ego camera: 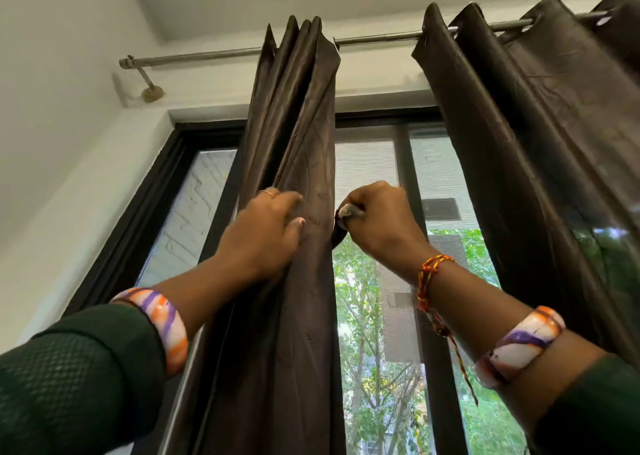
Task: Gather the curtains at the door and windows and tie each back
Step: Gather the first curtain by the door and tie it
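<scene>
- A white wall fills the far left, with the bracket of the curtain rod fixed to it just above the window's top corner.
- The rod runs up and to the right across the view, under the ceiling.
- The dark-framed window sits below it; green trees show through its mesh.
- On the near left, a dark green sleeve ends at a white bangle striped orange and purple.
- The left hand lies against the gathered curtain, fingers bent into the folds and thumb on the front of the cloth, so this grip is closed on the bunch; a thin ring shows on one finger.
- That curtain, dark brown and shiny, hangs from the rod in tight pleats left of centre and drops past the bottom edge.
- The right hand is fisted just beside the bunch, its grip pinching the curtain's right edge, which sticks out pale between the fingers.
- A red and yellow thread is tied round that wrist, and a second striped bangle sits lower on the forearm.
- A second curtain of the same brown cloth hangs loosely spread on the right, well apart from the first.
</scene>
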A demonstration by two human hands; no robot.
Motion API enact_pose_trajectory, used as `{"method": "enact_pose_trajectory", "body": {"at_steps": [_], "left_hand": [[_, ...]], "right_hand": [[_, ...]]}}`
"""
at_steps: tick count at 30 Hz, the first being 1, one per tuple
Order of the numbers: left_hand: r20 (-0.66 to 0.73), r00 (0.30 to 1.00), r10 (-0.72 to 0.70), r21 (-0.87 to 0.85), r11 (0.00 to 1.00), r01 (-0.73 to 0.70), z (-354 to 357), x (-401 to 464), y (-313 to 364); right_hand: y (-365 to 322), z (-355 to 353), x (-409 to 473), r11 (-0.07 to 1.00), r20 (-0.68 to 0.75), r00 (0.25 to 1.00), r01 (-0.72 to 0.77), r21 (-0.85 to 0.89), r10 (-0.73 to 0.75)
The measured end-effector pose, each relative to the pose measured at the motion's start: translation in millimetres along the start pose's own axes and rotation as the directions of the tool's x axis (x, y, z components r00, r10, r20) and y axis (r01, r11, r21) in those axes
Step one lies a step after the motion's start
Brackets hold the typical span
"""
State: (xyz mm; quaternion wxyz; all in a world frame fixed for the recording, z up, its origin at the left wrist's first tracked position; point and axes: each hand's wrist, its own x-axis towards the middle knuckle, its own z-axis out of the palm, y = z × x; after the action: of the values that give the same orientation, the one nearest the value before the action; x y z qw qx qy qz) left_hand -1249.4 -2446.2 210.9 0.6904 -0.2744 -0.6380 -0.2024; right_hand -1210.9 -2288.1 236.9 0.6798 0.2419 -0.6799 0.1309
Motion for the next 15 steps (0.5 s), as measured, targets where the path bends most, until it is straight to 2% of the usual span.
{"method": "enact_pose_trajectory", "body": {"at_steps": [2,4,6,7,8,9,10,11,13,15], "left_hand": [[-0.162,0.980,-0.114,0.002,0.993,0.116,-6,-2,-17],[-0.267,0.919,-0.290,0.004,0.953,0.302,-13,-7,-38],[-0.236,0.817,-0.527,-0.049,0.846,0.531,-13,-14,-64],[-0.159,0.741,-0.652,-0.117,0.758,0.642,-13,-19,-74],[-0.028,0.657,-0.754,-0.224,0.645,0.730,-12,-26,-80],[0.143,0.587,-0.797,-0.348,0.515,0.783,-11,-35,-81],[0.313,0.541,-0.781,-0.437,0.387,0.812,-8,-44,-82],[0.439,0.507,-0.741,-0.449,0.308,0.839,-4,-53,-81],[0.566,0.465,-0.681,-0.399,0.267,0.877,8,-68,-85],[0.587,0.440,-0.679,-0.410,0.220,0.885,21,-75,-92]], "right_hand": [[3,4,0,0.999,0.018,1.000,-0.017,0.032,0.016],[6,9,-2,0.998,0.033,0.999,-0.031,0.052,0.029],[9,14,-4,0.996,0.043,0.998,-0.055,0.065,0.052],[11,17,-5,0.995,0.046,0.997,-0.071,0.075,0.068],[14,20,-6,0.992,0.048,0.995,-0.092,0.088,0.088],[17,24,-9,0.988,0.054,0.992,-0.115,0.100,0.110],[20,27,-12,0.985,0.059,0.990,-0.136,0.108,0.130],[23,32,-16,0.981,0.064,0.987,-0.156,0.118,0.150],[30,42,-24,0.965,0.063,0.978,-0.205,0.165,0.197],[36,50,-29,0.943,0.060,0.968,-0.253,0.216,0.246]]}}
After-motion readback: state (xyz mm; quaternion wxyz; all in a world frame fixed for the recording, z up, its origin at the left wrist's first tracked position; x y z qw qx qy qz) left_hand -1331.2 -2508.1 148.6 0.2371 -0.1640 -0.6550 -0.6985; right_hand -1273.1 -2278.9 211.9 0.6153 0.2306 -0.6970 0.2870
